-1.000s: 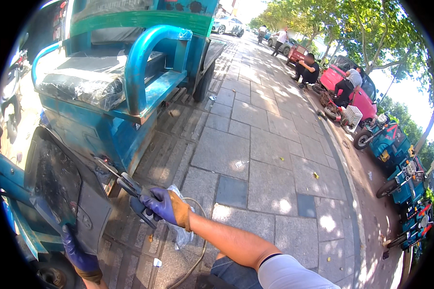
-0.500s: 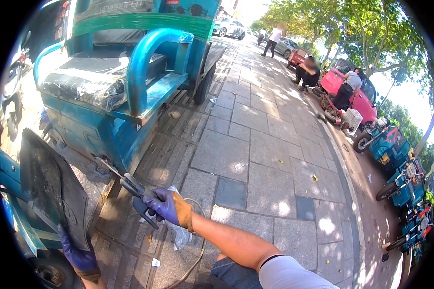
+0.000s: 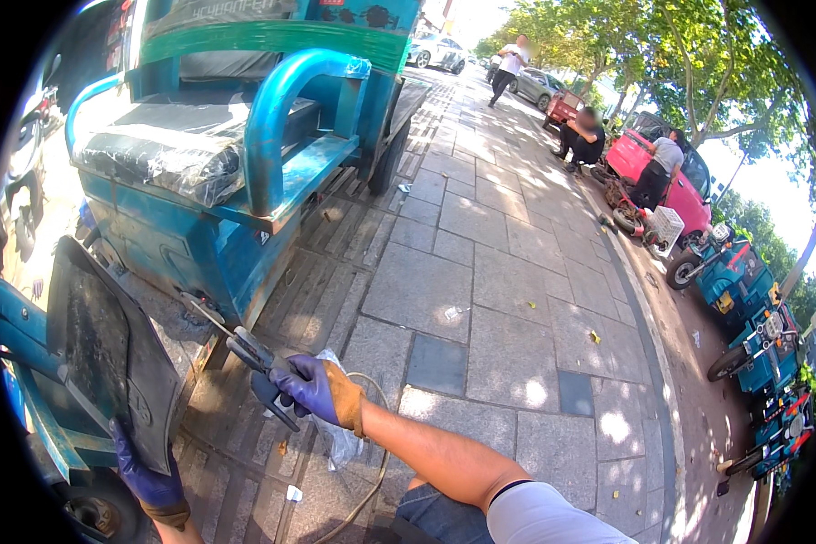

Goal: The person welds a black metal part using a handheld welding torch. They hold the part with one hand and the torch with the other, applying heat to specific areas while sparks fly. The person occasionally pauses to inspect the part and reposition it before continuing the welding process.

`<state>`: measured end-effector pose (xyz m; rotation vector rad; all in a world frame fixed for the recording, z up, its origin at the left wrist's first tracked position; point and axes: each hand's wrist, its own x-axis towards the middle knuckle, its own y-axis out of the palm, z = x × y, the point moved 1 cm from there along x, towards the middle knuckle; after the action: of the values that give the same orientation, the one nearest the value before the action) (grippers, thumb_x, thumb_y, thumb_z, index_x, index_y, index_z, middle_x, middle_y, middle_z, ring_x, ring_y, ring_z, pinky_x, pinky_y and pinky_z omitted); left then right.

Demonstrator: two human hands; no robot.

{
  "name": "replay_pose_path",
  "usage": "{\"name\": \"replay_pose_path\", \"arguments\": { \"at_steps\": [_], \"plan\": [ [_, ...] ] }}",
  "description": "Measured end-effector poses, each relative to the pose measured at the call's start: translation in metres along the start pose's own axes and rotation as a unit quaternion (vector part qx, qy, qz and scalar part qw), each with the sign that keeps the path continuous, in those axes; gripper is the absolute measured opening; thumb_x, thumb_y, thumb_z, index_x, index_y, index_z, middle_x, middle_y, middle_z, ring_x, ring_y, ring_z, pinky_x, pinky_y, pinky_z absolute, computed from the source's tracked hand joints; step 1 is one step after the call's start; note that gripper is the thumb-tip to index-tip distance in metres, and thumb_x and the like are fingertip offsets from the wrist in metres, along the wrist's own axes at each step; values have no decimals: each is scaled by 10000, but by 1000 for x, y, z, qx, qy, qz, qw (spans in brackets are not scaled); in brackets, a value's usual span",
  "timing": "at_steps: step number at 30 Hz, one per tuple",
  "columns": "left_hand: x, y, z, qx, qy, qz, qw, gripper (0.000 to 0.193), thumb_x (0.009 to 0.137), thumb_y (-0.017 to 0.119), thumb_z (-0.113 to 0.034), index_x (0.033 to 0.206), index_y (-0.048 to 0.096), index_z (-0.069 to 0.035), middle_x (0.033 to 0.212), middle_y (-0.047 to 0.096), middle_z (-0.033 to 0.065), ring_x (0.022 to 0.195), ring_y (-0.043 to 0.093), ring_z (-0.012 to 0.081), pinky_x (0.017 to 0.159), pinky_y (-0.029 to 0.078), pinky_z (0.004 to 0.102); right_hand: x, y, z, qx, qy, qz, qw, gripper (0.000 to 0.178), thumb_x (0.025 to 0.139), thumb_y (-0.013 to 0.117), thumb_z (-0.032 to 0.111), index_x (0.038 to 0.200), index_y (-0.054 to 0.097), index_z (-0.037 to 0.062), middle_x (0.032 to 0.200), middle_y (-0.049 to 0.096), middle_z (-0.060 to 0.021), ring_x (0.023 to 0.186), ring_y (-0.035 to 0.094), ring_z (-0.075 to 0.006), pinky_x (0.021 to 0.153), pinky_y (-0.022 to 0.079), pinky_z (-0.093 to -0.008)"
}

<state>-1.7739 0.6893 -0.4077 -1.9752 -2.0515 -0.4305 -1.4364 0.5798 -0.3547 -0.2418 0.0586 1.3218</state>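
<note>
My right hand (image 3: 328,392), in a purple and tan glove, is closed round a dark welding electrode holder (image 3: 261,361). A thin welding rod (image 3: 207,313) sticks out of its jaws toward the lower corner of the blue cargo tricycle (image 3: 168,240); whether its tip touches the metal I cannot tell. A cable (image 3: 378,471) loops below that hand. My left hand (image 3: 147,476), gloved alike, grips the lower edge of a black welding shield (image 3: 109,340), which stands tilted left of the rod. Part of its fingers is hidden behind the shield.
Beside the shield is another blue metal frame (image 3: 41,408) with a wheel (image 3: 100,512) below. A clear plastic bag (image 3: 340,444) lies on the paving. Parked blue tricycles (image 3: 757,335) line the right. People crouch and stand near a red vehicle (image 3: 684,181); another person (image 3: 510,68) is farther off.
The welding shield has shifted slightly right, and its top edge sits a little higher. My right hand keeps the electrode holder in nearly the same place. The far person has changed stride.
</note>
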Motion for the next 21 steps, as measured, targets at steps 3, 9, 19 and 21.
{"name": "replay_pose_path", "arguments": {
  "at_steps": [3,9,19,21],
  "plan": [
    [0,-2,5,-2,11,0,1000,536,990,504,69,1507,475,-67,1433,554,84,1200,592,205,1037,507,334,1,1,-2,6,-26,1,1000,428,983,646,429,1019,676,4,771,650,-46,638,635,-104,569,526,-273],
    [0,-4,5,82,56,8,995,542,983,544,45,1510,471,-59,1437,552,94,1217,582,202,1056,484,328,2,2,-2,-1,-28,5,1000,436,983,645,439,1029,677,7,775,652,-46,645,640,-105,572,527,-276],
    [1,-5,5,-1,8,3,1000,475,1026,486,8,1497,488,-55,1444,552,99,1228,582,203,1058,489,335,0,2,-1,5,-39,8,999,446,984,648,444,1051,677,4,783,656,-49,654,638,-100,578,530,-270],
    [3,-5,5,-95,-59,-15,994,518,985,560,-53,1496,474,-30,1447,544,132,1263,557,243,1091,442,359,0,2,-1,6,-39,9,999,449,983,649,446,1052,677,4,784,656,-50,656,638,-100,577,530,-269]
  ]
}}
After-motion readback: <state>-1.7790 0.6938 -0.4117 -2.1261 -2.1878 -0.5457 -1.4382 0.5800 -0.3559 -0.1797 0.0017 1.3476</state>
